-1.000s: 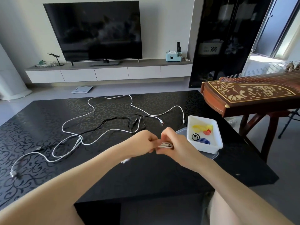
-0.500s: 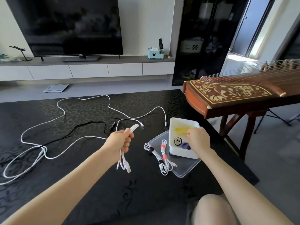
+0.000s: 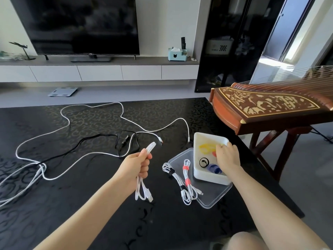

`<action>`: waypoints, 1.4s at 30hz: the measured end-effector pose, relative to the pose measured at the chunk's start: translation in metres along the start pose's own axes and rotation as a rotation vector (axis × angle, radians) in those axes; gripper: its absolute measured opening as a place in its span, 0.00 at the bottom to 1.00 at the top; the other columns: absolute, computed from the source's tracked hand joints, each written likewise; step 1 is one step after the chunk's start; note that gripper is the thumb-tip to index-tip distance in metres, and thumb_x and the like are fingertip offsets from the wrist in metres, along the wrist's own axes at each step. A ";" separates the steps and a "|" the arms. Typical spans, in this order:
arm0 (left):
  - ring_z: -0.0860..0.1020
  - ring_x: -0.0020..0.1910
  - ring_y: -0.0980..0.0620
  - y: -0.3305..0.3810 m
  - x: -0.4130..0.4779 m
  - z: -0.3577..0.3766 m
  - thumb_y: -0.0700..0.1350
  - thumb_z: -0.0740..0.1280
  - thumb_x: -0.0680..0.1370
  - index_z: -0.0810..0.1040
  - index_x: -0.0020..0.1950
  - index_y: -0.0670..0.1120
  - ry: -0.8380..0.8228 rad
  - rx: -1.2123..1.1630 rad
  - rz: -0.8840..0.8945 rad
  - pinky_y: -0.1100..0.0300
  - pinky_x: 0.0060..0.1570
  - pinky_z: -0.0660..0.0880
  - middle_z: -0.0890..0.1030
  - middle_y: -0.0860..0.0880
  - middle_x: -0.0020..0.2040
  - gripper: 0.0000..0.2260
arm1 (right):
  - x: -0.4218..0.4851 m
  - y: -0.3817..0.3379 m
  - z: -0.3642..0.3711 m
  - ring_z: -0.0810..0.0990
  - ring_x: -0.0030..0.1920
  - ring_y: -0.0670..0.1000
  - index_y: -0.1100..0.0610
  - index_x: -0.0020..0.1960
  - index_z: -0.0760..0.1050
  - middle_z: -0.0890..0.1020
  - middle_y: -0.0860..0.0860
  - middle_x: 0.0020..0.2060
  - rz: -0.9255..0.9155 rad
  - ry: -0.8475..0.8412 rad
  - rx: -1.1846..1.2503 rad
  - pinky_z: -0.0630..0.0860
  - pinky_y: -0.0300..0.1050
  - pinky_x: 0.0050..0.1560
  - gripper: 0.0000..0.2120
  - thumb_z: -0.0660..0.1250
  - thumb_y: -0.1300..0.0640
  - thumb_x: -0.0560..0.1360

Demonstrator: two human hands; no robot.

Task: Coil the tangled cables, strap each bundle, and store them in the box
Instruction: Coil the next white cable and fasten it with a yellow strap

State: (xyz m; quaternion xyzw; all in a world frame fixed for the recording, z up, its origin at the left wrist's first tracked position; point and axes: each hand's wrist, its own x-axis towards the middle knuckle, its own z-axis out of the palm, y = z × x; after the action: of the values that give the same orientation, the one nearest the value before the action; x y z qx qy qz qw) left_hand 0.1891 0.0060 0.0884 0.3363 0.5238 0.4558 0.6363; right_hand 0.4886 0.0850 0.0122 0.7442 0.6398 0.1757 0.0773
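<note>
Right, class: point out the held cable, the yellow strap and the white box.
held cable [image 3: 151, 146]: head view, on its folded upper end.
yellow strap [image 3: 205, 146]: head view, on its upper band.
white box [image 3: 210, 178]: head view, on the near wall.

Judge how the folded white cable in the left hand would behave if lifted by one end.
Probably floppy: the white cable hangs limp in loops below the left hand. Likely light: one fist carries it. No strap shows on it, so it may unfold once released.
</note>
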 end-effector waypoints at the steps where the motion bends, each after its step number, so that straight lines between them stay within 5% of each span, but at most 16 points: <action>1: 0.57 0.20 0.60 0.000 -0.001 -0.002 0.46 0.55 0.83 0.70 0.38 0.43 -0.016 -0.024 -0.007 0.69 0.18 0.56 0.60 0.55 0.23 0.16 | 0.000 0.000 0.001 0.72 0.56 0.52 0.52 0.53 0.74 0.81 0.48 0.49 -0.004 0.011 -0.016 0.67 0.44 0.51 0.09 0.56 0.56 0.79; 6: 0.57 0.20 0.60 0.003 -0.007 -0.020 0.46 0.55 0.83 0.70 0.38 0.43 -0.023 -0.059 -0.006 0.69 0.17 0.57 0.61 0.55 0.23 0.16 | 0.009 -0.002 0.001 0.72 0.56 0.51 0.49 0.52 0.79 0.81 0.47 0.48 -0.036 -0.056 -0.021 0.66 0.43 0.53 0.13 0.56 0.56 0.79; 10: 0.57 0.20 0.60 0.003 -0.007 -0.034 0.46 0.56 0.83 0.70 0.38 0.43 0.009 -0.026 0.030 0.68 0.17 0.58 0.61 0.55 0.23 0.15 | 0.003 -0.002 -0.012 0.71 0.57 0.55 0.52 0.51 0.80 0.81 0.50 0.49 0.013 -0.049 0.225 0.67 0.44 0.52 0.13 0.57 0.53 0.79; 12: 0.58 0.20 0.59 0.001 -0.008 -0.038 0.46 0.56 0.83 0.71 0.39 0.43 -0.006 0.006 0.052 0.68 0.18 0.58 0.61 0.55 0.24 0.15 | -0.006 0.000 -0.029 0.75 0.52 0.56 0.58 0.45 0.80 0.81 0.54 0.45 0.090 -0.107 0.613 0.69 0.44 0.47 0.12 0.60 0.54 0.78; 15: 0.57 0.21 0.59 -0.009 -0.015 -0.044 0.46 0.56 0.83 0.71 0.39 0.42 -0.064 0.031 0.064 0.68 0.19 0.58 0.61 0.54 0.25 0.15 | -0.031 0.003 -0.069 0.77 0.39 0.49 0.64 0.42 0.80 0.81 0.54 0.38 0.205 -0.363 1.511 0.71 0.39 0.38 0.06 0.67 0.62 0.74; 19: 0.57 0.22 0.59 -0.018 -0.031 -0.041 0.46 0.56 0.83 0.71 0.39 0.42 -0.113 -0.052 0.018 0.67 0.18 0.58 0.60 0.54 0.25 0.15 | -0.082 -0.013 -0.117 0.74 0.31 0.47 0.59 0.42 0.82 0.82 0.57 0.36 -0.086 -0.626 1.942 0.70 0.36 0.31 0.08 0.65 0.67 0.74; 27: 0.57 0.24 0.58 -0.015 -0.080 -0.034 0.46 0.56 0.83 0.79 0.40 0.41 -0.167 -0.122 0.066 0.66 0.22 0.58 0.60 0.53 0.27 0.17 | -0.146 -0.069 -0.171 0.76 0.34 0.46 0.57 0.42 0.82 0.82 0.52 0.36 -0.451 -0.898 2.112 0.74 0.37 0.35 0.08 0.65 0.64 0.71; 36: 0.57 0.22 0.59 0.000 -0.108 -0.049 0.46 0.54 0.83 0.71 0.37 0.44 -0.200 -0.086 0.006 0.67 0.22 0.56 0.61 0.54 0.25 0.16 | -0.170 -0.100 -0.193 0.74 0.33 0.47 0.51 0.57 0.74 0.79 0.49 0.32 -0.462 -0.516 1.724 0.69 0.40 0.37 0.14 0.63 0.67 0.77; 39: 0.56 0.22 0.59 0.004 -0.113 -0.058 0.47 0.53 0.84 0.68 0.37 0.43 -0.202 0.030 0.026 0.67 0.21 0.56 0.61 0.54 0.24 0.17 | -0.169 -0.092 -0.197 0.71 0.31 0.47 0.54 0.57 0.76 0.75 0.52 0.30 -0.362 -0.668 2.000 0.68 0.38 0.33 0.15 0.62 0.69 0.75; 42: 0.56 0.23 0.58 0.005 -0.120 -0.058 0.46 0.52 0.84 0.68 0.38 0.43 -0.264 0.130 0.069 0.67 0.23 0.56 0.60 0.54 0.25 0.16 | -0.169 -0.089 -0.204 0.70 0.30 0.48 0.63 0.44 0.82 0.73 0.54 0.29 -0.268 -0.939 2.321 0.69 0.39 0.31 0.11 0.62 0.69 0.70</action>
State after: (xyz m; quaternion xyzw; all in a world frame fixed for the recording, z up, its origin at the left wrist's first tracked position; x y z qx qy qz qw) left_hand 0.1275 -0.1072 0.1232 0.4517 0.4520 0.3945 0.6604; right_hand 0.3124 -0.0880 0.1435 0.2938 0.3983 -0.7794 -0.3842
